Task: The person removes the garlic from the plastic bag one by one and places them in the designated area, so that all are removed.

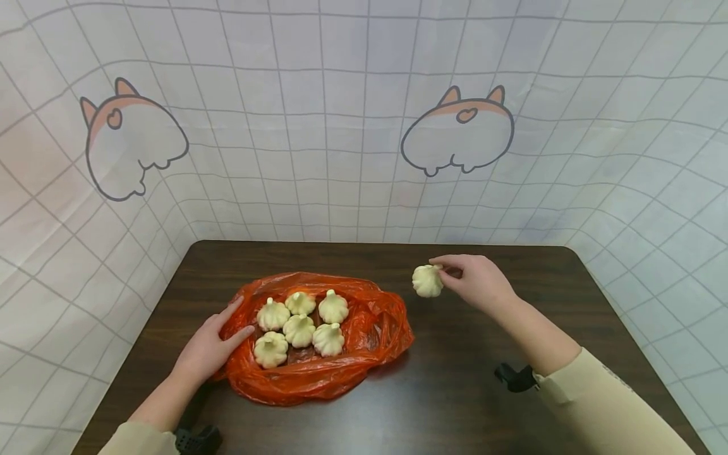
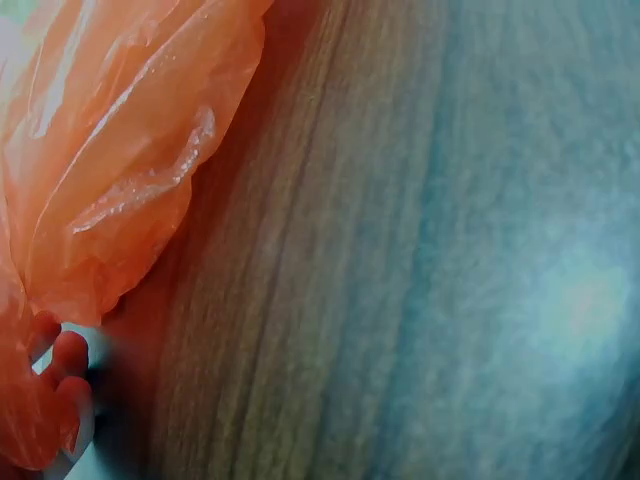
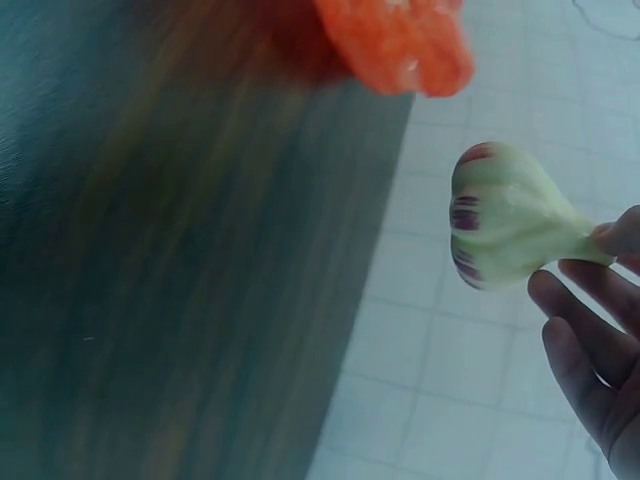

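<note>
A crumpled red plastic bag (image 1: 381, 316) lies with its mouth spread wide on the dark table. Several pale garlic bulbs (image 1: 298, 330) sit inside it. My left hand (image 1: 205, 351) holds the bag's left rim, thumb on the inner side. In the left wrist view, its fingertips (image 2: 70, 355) show partly behind the plastic. To the right of the bag, my right hand (image 1: 474, 278) pinches one garlic bulb (image 3: 505, 220) by its stem, above the table. That bulb has purple streaks at its base in the right wrist view.
The dark wood-grain table (image 1: 449, 392) has rounded far corners. A white grid-patterned curtain (image 1: 341, 126) with cartoon animal drawings hangs behind it and on both sides. Black wrist straps (image 1: 514, 377) are on both wrists.
</note>
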Demonstrator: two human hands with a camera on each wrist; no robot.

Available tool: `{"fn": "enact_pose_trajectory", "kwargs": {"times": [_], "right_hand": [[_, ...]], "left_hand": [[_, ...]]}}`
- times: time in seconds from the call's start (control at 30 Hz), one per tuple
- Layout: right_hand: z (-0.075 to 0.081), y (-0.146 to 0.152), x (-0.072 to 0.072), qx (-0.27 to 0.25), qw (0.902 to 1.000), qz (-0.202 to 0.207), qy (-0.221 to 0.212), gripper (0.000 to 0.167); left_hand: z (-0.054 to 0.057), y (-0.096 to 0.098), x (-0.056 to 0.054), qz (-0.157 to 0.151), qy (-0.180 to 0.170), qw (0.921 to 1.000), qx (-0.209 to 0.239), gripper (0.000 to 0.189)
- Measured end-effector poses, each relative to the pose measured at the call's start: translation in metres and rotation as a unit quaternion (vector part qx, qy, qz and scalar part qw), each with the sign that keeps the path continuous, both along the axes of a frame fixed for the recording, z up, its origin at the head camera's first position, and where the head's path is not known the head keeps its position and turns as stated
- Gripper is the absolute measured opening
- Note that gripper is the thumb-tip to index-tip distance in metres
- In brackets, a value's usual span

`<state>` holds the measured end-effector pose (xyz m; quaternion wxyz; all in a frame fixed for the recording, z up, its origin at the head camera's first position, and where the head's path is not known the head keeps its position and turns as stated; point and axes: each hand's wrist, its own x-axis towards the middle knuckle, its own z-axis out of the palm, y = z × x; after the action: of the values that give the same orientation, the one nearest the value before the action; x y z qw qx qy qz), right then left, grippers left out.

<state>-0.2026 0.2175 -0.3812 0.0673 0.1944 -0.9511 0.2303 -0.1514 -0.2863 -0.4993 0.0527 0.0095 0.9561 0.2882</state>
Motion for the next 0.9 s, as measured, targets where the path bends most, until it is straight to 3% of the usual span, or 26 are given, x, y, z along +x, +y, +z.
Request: {"fn": "enact_pose_trajectory", "kwargs": {"times": [0.43,0.63,0.9], "right_hand": [[-0.048,0.013,-0.017,0.029,0.9979,0.008,-0.057,0.026],[-0.062,0.017,-0.025,0.038,0.9968,0.016,-0.068,0.027],[-0.063,0.015,-0.027,0.041,0.9960,0.022,-0.076,0.029]], "left_hand": [[0.000,0.003,0.001,0.021,-0.023,0.9995,-0.002,0.089],[-0.002,0.000,0.002,0.015,-0.039,0.9978,0.052,0.084],[-0.007,-0.008,0.002,-0.001,-0.032,0.9925,0.118,0.079]]}}
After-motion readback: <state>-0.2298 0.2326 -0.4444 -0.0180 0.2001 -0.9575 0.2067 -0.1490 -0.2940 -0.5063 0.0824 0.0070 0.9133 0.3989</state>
